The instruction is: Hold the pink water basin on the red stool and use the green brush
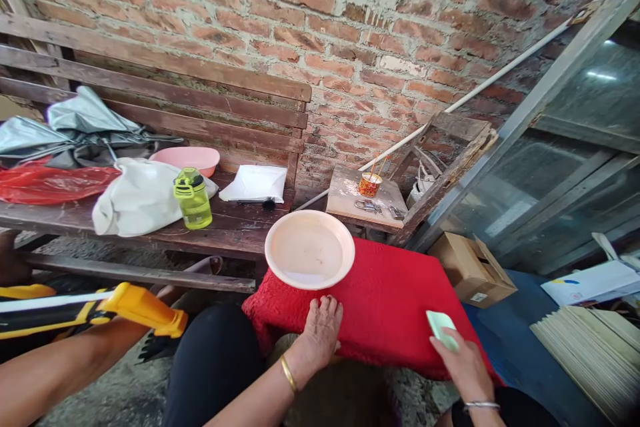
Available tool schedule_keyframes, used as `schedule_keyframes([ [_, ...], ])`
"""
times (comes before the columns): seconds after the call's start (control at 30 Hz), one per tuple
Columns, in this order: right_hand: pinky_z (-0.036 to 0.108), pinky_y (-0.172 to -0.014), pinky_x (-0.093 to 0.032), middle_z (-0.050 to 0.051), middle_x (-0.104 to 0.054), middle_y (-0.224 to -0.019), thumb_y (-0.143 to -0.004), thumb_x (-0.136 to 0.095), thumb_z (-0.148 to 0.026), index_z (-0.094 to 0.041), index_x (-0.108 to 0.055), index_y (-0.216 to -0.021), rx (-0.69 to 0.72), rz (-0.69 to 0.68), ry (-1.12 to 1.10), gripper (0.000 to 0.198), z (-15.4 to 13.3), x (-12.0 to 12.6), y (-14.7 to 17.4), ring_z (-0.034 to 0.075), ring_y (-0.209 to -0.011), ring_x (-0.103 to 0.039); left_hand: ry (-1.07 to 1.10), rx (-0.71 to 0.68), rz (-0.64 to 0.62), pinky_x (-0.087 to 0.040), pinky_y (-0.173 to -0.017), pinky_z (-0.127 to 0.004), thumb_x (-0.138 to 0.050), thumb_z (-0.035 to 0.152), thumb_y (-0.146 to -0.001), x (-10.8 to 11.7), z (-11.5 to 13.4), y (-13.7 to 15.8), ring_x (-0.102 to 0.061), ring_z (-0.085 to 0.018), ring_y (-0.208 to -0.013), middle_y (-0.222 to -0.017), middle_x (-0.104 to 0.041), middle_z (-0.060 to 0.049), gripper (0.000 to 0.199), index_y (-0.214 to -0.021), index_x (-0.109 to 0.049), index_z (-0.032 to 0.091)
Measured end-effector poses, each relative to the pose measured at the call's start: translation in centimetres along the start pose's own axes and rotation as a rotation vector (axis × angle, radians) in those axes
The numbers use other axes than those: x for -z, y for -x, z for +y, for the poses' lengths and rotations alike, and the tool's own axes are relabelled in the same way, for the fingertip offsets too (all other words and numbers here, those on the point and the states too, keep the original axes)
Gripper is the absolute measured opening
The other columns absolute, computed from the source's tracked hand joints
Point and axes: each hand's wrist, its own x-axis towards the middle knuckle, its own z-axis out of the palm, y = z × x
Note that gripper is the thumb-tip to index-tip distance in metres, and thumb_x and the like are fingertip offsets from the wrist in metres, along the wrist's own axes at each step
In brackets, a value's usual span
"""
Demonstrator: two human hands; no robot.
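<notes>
My left hand (323, 330), with a gold bangle at its wrist, lies palm down on the near edge of a red cloth (395, 300) that covers a small table. Its fingers are stretched out and hold nothing. Just beyond the fingertips stands a pale round basin (273, 263) with cloudy water in it. Farther right, my right hand (465, 360) grips a pale green block (441, 328), which looks like a bar of soap, above the right part of the cloth. Part of the block is hidden by the fingers.
A wooden bench (235, 240) on the left bears a green bottle (195, 203), a white bag (140, 200) and a pink basin (193, 159). Another person's limb (75, 360) and a yellow-black object (143, 307) are at lower left. A cardboard box (470, 273) stands right.
</notes>
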Motion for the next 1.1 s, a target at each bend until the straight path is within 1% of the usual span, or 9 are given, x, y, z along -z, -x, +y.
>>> schedule_keyframes([
  [0.07, 0.055, -0.087, -0.052, 0.012, -0.059, -0.069, -0.067, -0.051, -0.070, -0.024, -0.072, -0.101, -0.080, 0.093, 0.045, 0.061, 2.6, 1.0, -0.8, 0.040, -0.092, -0.063, 0.036, -0.007, -0.042, -0.039, -0.115, -0.056, -0.064, 0.058, -0.090, 0.7, -0.1, 0.0, -0.047, -0.039, -0.141, -0.152, -0.051, -0.017, 0.076, -0.154, -0.046, 0.021],
  [0.13, 0.054, -0.086, -0.052, 0.013, -0.059, -0.071, -0.069, -0.050, -0.070, -0.023, -0.072, -0.102, -0.067, 0.117, 0.021, 0.062, 2.4, 0.7, -0.5, 0.040, -0.092, -0.063, 0.064, -0.005, -0.083, -0.036, -0.117, -0.059, -0.064, 0.055, -0.091, 1.5, -0.4, -0.2, -0.043, -0.040, -0.143, -0.154, -0.048, -0.017, 0.076, -0.156, -0.042, 0.022],
  [0.37, 0.035, -0.093, -0.050, 0.006, -0.064, -0.104, -0.075, -0.056, -0.038, -0.025, -0.071, -0.113, 0.421, -0.203, -0.199, 0.043, -11.8, -4.7, 6.7, 0.024, -0.099, -0.065, 0.072, 0.106, -0.263, -0.032, -0.117, -0.061, -0.081, 0.059, -0.071, 3.6, -1.8, -1.7, -0.038, -0.044, -0.145, -0.156, -0.045, -0.020, 0.101, -0.156, -0.041, 0.021],
  [0.47, 0.034, -0.092, -0.050, 0.004, -0.064, -0.106, -0.072, -0.058, -0.030, -0.028, -0.072, -0.112, 0.512, -0.303, -0.151, 0.043, -14.5, -5.4, 8.0, 0.023, -0.099, -0.064, 0.061, 0.116, -0.295, -0.032, -0.116, -0.061, -0.082, 0.059, -0.070, 3.7, -1.9, -2.1, -0.039, -0.045, -0.144, -0.156, -0.045, -0.021, 0.102, -0.156, -0.042, 0.021],
  [0.57, 0.034, -0.092, -0.050, 0.005, -0.064, -0.106, -0.072, -0.057, -0.036, -0.027, -0.072, -0.112, 0.414, -0.303, -0.123, 0.044, -11.5, -4.1, 6.3, 0.023, -0.098, -0.066, 0.061, 0.106, -0.291, -0.031, -0.116, -0.062, -0.081, 0.060, -0.072, 3.5, -1.9, -2.0, -0.038, -0.044, -0.145, -0.156, -0.044, -0.020, 0.100, -0.156, -0.042, 0.023],
  [0.8, 0.050, -0.097, -0.049, 0.008, -0.064, -0.077, -0.068, -0.056, -0.060, -0.024, -0.071, -0.108, -0.155, -0.038, 0.020, 0.057, 3.0, 1.5, 0.3, 0.035, -0.099, -0.064, 0.073, 0.086, -0.314, -0.028, -0.119, -0.061, -0.077, 0.059, -0.078, 3.5, -2.0, -1.7, -0.034, -0.042, -0.148, -0.159, -0.041, -0.019, 0.095, -0.157, -0.040, 0.022],
  [0.9, 0.051, -0.096, -0.050, 0.011, -0.063, -0.084, -0.067, -0.052, -0.072, -0.021, -0.070, -0.111, -0.174, 0.080, -0.004, 0.070, 3.6, 0.8, 0.9, 0.037, -0.104, -0.062, 0.082, 0.087, -0.320, -0.027, -0.119, -0.060, -0.075, 0.063, -0.078, 3.6, -2.0, -1.8, -0.033, -0.042, -0.148, -0.159, -0.041, -0.019, 0.096, -0.157, -0.039, 0.023],
  [1.0, 0.049, -0.097, -0.050, 0.014, -0.064, -0.103, -0.071, -0.049, -0.075, -0.022, -0.069, -0.110, -0.012, 0.158, -0.108, 0.068, 1.4, -1.4, 2.2, 0.034, -0.109, -0.060, 0.122, 0.103, -0.344, -0.026, -0.118, -0.063, -0.070, 0.075, -0.074, 3.9, -2.0, -2.2, -0.032, -0.044, -0.148, -0.160, -0.040, -0.019, 0.102, -0.158, -0.038, 0.026],
  [1.1, 0.049, -0.097, -0.049, 0.013, -0.064, -0.101, -0.077, -0.045, -0.069, -0.023, -0.067, -0.107, 0.134, 0.148, -0.101, 0.060, -0.2, -3.1, 2.7, 0.034, -0.109, -0.058, 0.179, 0.071, -0.356, -0.023, -0.118, -0.065, -0.064, 0.083, -0.072, 4.3, -1.9, -2.6, -0.029, -0.045, -0.149, -0.164, -0.032, -0.018, 0.105, -0.158, -0.037, 0.029],
])
